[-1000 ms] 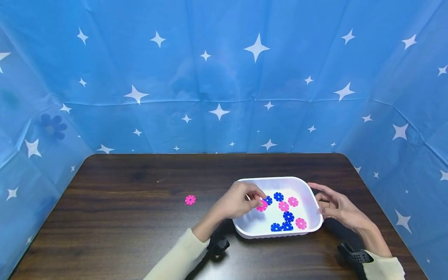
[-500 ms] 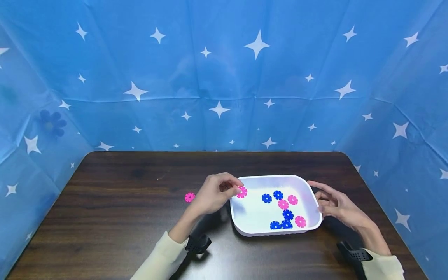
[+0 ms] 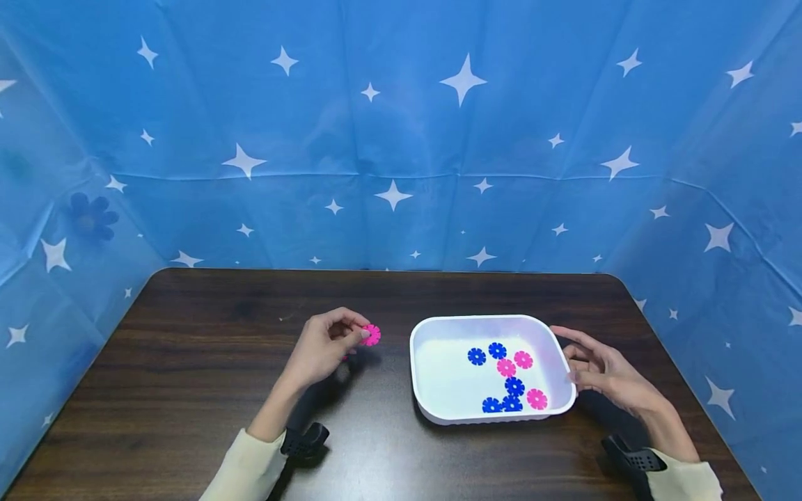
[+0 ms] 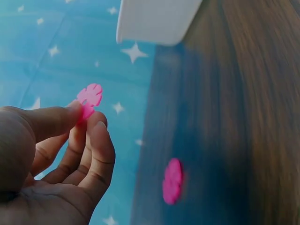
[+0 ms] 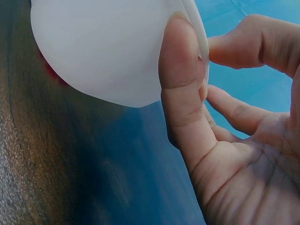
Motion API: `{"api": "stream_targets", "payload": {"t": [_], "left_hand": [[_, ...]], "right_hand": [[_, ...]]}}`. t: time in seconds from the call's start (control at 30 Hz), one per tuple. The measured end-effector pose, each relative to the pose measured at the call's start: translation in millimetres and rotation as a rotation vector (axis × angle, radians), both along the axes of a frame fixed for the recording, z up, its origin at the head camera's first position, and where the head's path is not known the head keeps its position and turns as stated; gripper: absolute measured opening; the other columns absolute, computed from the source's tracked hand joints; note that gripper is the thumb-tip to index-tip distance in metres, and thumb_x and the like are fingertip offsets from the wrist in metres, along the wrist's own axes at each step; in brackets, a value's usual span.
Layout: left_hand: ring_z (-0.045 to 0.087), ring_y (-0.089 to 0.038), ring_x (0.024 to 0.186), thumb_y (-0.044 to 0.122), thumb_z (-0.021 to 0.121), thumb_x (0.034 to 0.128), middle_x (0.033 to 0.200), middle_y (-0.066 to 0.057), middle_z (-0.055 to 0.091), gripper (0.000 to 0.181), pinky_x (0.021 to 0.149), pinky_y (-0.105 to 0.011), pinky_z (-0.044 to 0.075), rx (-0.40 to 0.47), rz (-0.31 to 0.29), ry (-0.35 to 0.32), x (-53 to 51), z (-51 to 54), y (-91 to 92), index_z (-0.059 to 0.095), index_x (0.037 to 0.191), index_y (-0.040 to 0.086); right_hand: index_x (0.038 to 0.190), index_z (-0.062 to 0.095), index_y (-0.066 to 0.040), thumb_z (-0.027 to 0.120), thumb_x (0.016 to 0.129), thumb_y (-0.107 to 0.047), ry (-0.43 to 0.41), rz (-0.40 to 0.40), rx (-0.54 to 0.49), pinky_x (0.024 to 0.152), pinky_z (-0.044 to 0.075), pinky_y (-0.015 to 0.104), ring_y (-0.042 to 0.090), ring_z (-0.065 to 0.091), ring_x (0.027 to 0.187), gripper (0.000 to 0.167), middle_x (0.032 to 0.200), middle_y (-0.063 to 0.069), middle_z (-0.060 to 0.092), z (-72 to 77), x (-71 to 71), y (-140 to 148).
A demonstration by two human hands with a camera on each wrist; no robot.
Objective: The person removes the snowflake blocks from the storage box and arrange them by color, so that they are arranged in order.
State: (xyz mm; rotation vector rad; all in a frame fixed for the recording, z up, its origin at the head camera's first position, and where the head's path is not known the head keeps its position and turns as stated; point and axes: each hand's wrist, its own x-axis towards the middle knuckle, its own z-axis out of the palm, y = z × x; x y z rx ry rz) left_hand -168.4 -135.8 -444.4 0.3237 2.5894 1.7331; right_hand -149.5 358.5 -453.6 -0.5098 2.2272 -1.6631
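Observation:
My left hand pinches a pink flower-shaped disc between thumb and fingertips, above the table to the left of the white tray. The left wrist view shows the pinched pink disc up close. A second pink disc lies on the table below that hand; in the head view the hand mostly hides it. My right hand grips the tray's right side, and in the right wrist view its thumb presses on the wall near the rim. Several blue discs and three pink discs lie inside the tray.
The dark wooden table carries the tray right of its middle. A blue curtain with white stars hangs behind the table and along both sides. A black wrist strap with a device sits on the left wrist.
My left hand has moved left out of the tray, carrying the pink disc over its rim to above the table. The right hand has stayed at the tray's right side.

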Motion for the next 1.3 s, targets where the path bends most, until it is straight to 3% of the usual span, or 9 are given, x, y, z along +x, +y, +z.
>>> {"api": "stream_targets", "payload": {"t": [0.17, 0.4, 0.63, 0.83, 0.97, 1.17, 1.3], "left_hand": [[0.065, -0.028, 0.079, 0.014, 0.068, 0.099, 0.094, -0.01, 0.071, 0.011, 0.062, -0.028, 0.051, -0.026, 0.046, -0.056, 0.9, -8.5, -24.4, 0.074, 0.108, 0.013], [0.072, -0.028, 0.086, 0.011, 0.066, 0.1001, 0.097, -0.015, 0.071, 0.014, 0.072, -0.036, 0.061, -0.035, 0.086, -0.086, 0.0, -20.9, -50.8, 0.072, 0.111, 0.006], [0.068, -0.023, 0.078, 0.006, 0.064, 0.0998, 0.091, -0.016, 0.071, 0.013, 0.066, -0.03, 0.059, -0.118, 0.14, -0.137, 3.7, -30.0, -68.2, 0.072, 0.11, 0.003], [0.056, -0.018, 0.067, 0.004, 0.062, 0.0984, 0.087, -0.013, 0.069, 0.013, 0.055, -0.029, 0.048, -0.203, 0.156, -0.162, 4.8, -29.2, -73.5, 0.073, 0.106, 0.001], [0.05, -0.016, 0.065, 0.004, 0.063, 0.098, 0.085, -0.01, 0.068, 0.011, 0.054, -0.028, 0.04, -0.267, 0.172, -0.182, 4.9, -28.6, -72.6, 0.073, 0.103, 0.001], [0.05, -0.016, 0.064, 0.004, 0.067, 0.0963, 0.082, -0.008, 0.068, 0.008, 0.056, -0.028, 0.039, -0.339, 0.182, -0.145, 4.9, -26.4, -69.8, 0.073, 0.1, 0.002], [0.052, -0.017, 0.068, 0.007, 0.067, 0.0964, 0.085, -0.007, 0.066, 0.011, 0.059, -0.029, 0.042, -0.331, 0.166, -0.108, 5.2, -25.1, -71.4, 0.072, 0.106, 0.003]], "right_hand": [[0.158, 0.029, -0.002, 0.063, 0.095, 0.002, -0.015, -0.007, -0.003, 0.074, 0.063, 0.042, 0.021, 0.073, 0.089, 0.072, 0.113, 0.011, 0.062, 0.2, 2.6, -1.0], [0.157, 0.029, -0.001, 0.064, 0.094, 0.002, 0.0, -0.036, 0.017, 0.073, 0.064, 0.041, 0.022, 0.072, 0.088, 0.073, 0.111, 0.01, 0.062, 1.0, 4.6, -2.9], [0.158, 0.028, -0.002, 0.063, 0.095, 0.002, -0.016, -0.017, 0.004, 0.073, 0.064, 0.041, 0.021, 0.072, 0.088, 0.072, 0.112, 0.011, 0.062, 0.4, 4.4, -2.8], [0.158, 0.028, 0.0, 0.063, 0.094, 0.003, -0.002, -0.015, -0.002, 0.072, 0.064, 0.041, 0.021, 0.072, 0.087, 0.073, 0.111, 0.011, 0.062, 2.3, 3.2, -2.5], [0.157, 0.028, 0.0, 0.063, 0.094, 0.003, -0.002, -0.013, 0.003, 0.071, 0.064, 0.041, 0.022, 0.072, 0.086, 0.073, 0.111, 0.011, 0.062, 2.6, 2.5, -2.5], [0.158, 0.028, -0.001, 0.063, 0.095, 0.003, 0.0, -0.007, 0.004, 0.073, 0.064, 0.04, 0.021, 0.072, 0.086, 0.072, 0.112, 0.011, 0.062, 1.8, 0.9, -1.4], [0.158, 0.028, -0.001, 0.063, 0.095, 0.003, 0.0, 0.004, -0.006, 0.072, 0.064, 0.04, 0.021, 0.072, 0.086, 0.072, 0.111, 0.012, 0.062, 2.3, 0.1, -0.9]]}}
